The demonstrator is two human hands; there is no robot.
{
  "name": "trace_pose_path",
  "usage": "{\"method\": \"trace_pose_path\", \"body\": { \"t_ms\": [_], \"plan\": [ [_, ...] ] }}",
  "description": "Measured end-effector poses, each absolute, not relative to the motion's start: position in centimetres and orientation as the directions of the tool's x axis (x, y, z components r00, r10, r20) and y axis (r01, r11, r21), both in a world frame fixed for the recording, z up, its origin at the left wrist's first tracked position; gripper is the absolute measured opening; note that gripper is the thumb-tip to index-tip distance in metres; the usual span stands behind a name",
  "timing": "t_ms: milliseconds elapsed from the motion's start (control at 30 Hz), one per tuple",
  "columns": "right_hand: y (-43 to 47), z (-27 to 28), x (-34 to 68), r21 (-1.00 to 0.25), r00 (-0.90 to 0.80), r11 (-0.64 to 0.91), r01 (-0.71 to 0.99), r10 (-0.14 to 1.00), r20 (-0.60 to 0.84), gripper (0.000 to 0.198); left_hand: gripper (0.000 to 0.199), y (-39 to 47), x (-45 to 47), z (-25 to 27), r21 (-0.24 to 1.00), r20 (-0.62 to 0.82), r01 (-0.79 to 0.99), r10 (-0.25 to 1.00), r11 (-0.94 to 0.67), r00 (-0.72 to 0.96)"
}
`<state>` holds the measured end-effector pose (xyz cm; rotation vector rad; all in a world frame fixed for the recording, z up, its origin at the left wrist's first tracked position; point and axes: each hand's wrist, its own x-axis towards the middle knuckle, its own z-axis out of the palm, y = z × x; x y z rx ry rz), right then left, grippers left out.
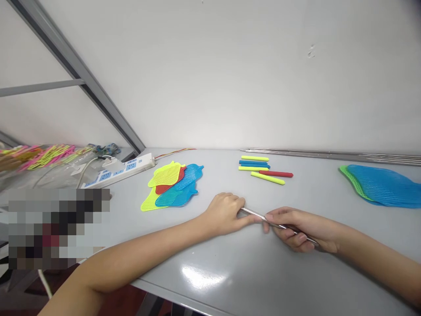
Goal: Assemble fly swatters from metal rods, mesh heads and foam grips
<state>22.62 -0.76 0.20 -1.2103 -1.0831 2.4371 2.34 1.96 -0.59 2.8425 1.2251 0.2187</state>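
A thin shiny metal rod (255, 213) runs between my two hands just above the grey table. My left hand (225, 213) is closed round its upper left end, thumb stretched along it. The lower right part lies across the fingers of my right hand (296, 228), which are curled round it. Beyond my hands lie several plastic handle sleeves (254, 168) in yellow, blue and red. Left of them is a loose pile of perforated fly swatter heads (177, 184) in yellow, red and blue.
More metal rods (332, 154) lie along the wall at the back right. Blue and green swatter heads (388, 184) are stacked at the right. A white power strip (123, 170) with plugged cables is on the left, near colourful strips (55, 156). The table's front edge (174, 298) shows below.
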Motion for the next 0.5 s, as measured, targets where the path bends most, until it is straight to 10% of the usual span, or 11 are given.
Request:
{"method": "trace_pose_path", "body": {
  "t_ms": [500],
  "plan": [
    [-0.8,0.0,22.6,-0.713,-0.646,-0.698,0.07,0.513,-0.565,0.026,0.06,3.4,1.9,-0.7,0.1,0.171,0.74,0.744,-0.666,0.646]
  ]
}}
